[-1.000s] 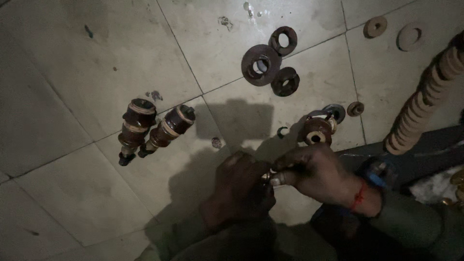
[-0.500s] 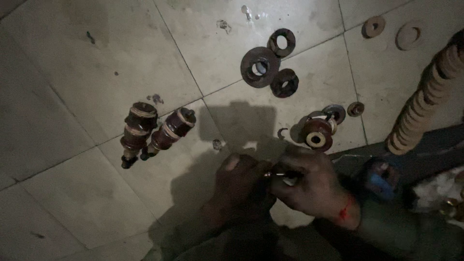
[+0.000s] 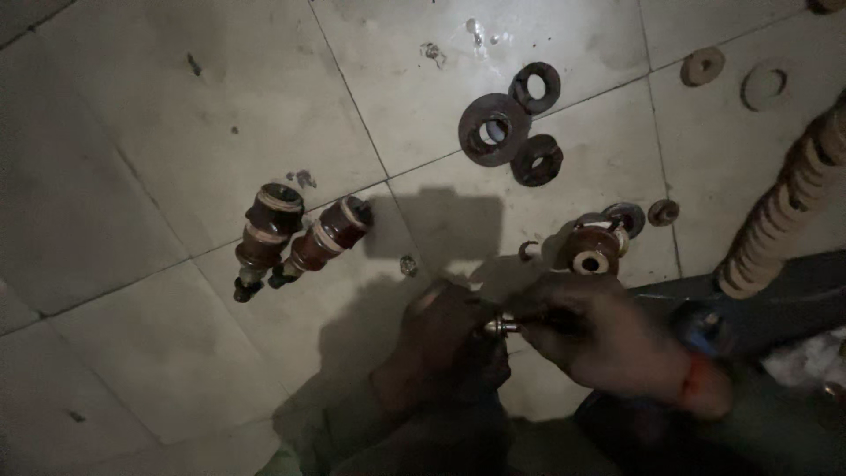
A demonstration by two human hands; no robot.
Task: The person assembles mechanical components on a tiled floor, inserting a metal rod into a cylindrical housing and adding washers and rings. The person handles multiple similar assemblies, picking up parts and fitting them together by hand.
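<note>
My left hand (image 3: 445, 339) is closed around a dark part held low over the tiled floor. My right hand (image 3: 599, 339) grips a slim tool or rod whose small brass end (image 3: 500, 326) meets the part in my left hand. What exactly my left hand holds is hidden by the fingers. Just beyond my right hand stands a brown insulator-like piece (image 3: 592, 249) with a pale hole on top. A red band shows on my right wrist.
Two brown stacked assemblies (image 3: 295, 242) lie on the floor tiles (image 3: 176, 132) to the left. Three dark rings (image 3: 511, 123) lie farther out. Small washers (image 3: 663, 211) and pale discs (image 3: 702, 66) are scattered right. A long stack of discs (image 3: 780, 211) curves along the right edge.
Both hands stay together with only small shifts. The brass end now shows between them. The view has shifted slightly.
</note>
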